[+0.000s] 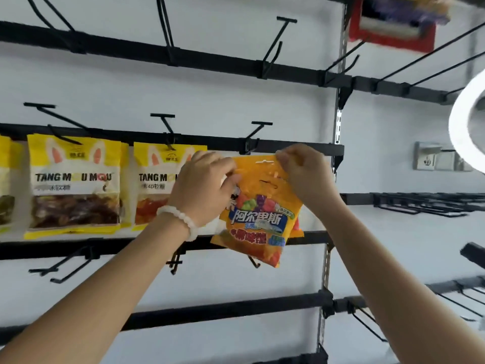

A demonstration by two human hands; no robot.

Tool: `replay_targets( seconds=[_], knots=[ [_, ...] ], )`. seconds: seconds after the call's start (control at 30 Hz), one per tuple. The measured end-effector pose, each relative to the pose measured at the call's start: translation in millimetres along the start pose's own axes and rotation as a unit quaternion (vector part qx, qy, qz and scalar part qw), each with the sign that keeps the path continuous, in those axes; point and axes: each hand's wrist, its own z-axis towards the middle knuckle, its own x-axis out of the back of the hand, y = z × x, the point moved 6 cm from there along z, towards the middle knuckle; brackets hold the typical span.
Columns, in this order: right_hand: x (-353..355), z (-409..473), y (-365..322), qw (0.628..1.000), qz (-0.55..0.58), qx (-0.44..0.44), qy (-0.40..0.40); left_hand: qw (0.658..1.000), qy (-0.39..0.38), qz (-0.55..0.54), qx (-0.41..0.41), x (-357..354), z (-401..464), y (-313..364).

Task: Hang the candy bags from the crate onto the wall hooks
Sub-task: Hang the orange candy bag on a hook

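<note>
A: The orange bag [258,206] sits high against the wall, just under the middle rail [301,149], tilted with its bottom swung out to the right. Its top edge is right below the free hook [256,132].

B: Who has it?

A: Both hands. The left hand [203,185] has curled fingers on the bag's upper left edge, and the right hand [304,174] pinches the top right corner. The hang slot shows between them, near the top.

B: So what can go wrong?

A: I'd say the slot misses the hook. The bag is skewed, so the slot isn't square to the prong. If it is pushed up like that, the tip may catch the film beside the slot and crease or tear it.

B: And the grip?

A: Both holds are at the very top, on thin film. If one corner slips, the bag likely swings on the other hand and could drop.

B: Anything nearby at risk?

A: The yellow bags [76,185] hang just to the left on the same rail, the nearest partly behind the left hand. That wrist, with its white bracelet [181,219], could nudge the nearest one and set it swinging, maybe off its hook.

B: Is the crate in view?

A: No. Only more bare hooks, above and below.
</note>
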Motion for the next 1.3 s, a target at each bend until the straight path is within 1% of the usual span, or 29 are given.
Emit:
replay_targets(
  seconds=[0.1, 0.27, 0.37, 0.5, 0.63, 0.73, 0.87, 1.0, 1.07, 1.13, 1.2, 1.3],
  knots=[
    [-7, 23, 4, 1.0, 0.009, 0.026, 0.01, 1.0, 0.009, 0.006, 0.014, -7, 13, -5],
    [-15, 52, 5, 0.997, 0.04, 0.061, 0.006, 0.996, 0.038, 0.079, -0.02, -3, 35, -8],
    [-20, 65, 10, 0.997, 0.039, 0.069, 0.004, 0.995, 0.035, 0.093, -0.015, -7, 44, -12],
    [-32, 75, 27, 0.997, 0.043, 0.065, -0.013, 0.992, 0.026, 0.125, -0.018, -20, 45, -18],
    [-52, 80, 49, 0.997, 0.014, 0.056, -0.049, 0.987, 0.016, 0.159, -0.001, -39, 41, -32],
    [-64, 86, 58, 0.997, 0.015, 0.057, -0.057, 0.985, 0.02, 0.174, 0.007, -47, 43, -43],
    [-75, 93, 66, 0.997, -0.002, 0.047, -0.067, 0.979, 0.016, 0.203, -0.003, -56, 47, -51],
    [-79, 95, 76, 0.996, -0.015, 0.053, -0.066, 0.979, 0.012, 0.205, 0.008, -62, 47, -58],
    [-74, 91, 76, 0.996, -0.006, 0.077, -0.05, 0.981, 0.02, 0.191, 0.019, -59, 45, -59],
    [-67, 85, 74, 0.991, 0.001, 0.122, -0.049, 0.983, 0.031, 0.179, 0.026, -53, 44, -57],
    [-63, 79, 72, 0.986, -0.011, 0.152, -0.069, 0.984, 0.041, 0.169, 0.025, -45, 44, -54],
    [-59, 74, 69, 0.983, -0.018, 0.15, -0.104, 0.985, 0.057, 0.162, 0.018, -32, 46, -48]
  ],
)
